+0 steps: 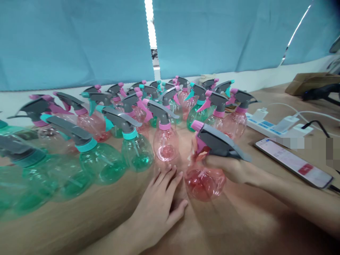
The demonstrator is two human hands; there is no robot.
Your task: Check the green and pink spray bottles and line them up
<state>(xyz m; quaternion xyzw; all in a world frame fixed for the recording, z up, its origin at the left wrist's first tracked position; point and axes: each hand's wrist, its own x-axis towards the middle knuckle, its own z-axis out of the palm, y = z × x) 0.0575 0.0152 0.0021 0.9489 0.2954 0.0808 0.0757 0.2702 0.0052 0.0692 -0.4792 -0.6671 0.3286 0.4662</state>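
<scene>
My right hand (225, 164) is wrapped round the neck of a pink spray bottle (204, 184) with a grey and pink trigger head; part of the neck is hidden by the fingers. Flat on the table with fingers spread lies my left hand (164, 198), holding nothing. Just beyond its fingertips stands another pink spray bottle (166, 143). A green spray bottle (138, 152) with a turquoise collar is beside that one, and a second green spray bottle (102, 163) stands further left.
Several more pink and green spray bottles crowd the back and left of the wooden table (106, 226). On the right are a phone (293, 163), a white power strip (276, 124) with plugs and cables, and a brown cardboard object (308, 83). A blue curtain (92, 39) hangs behind.
</scene>
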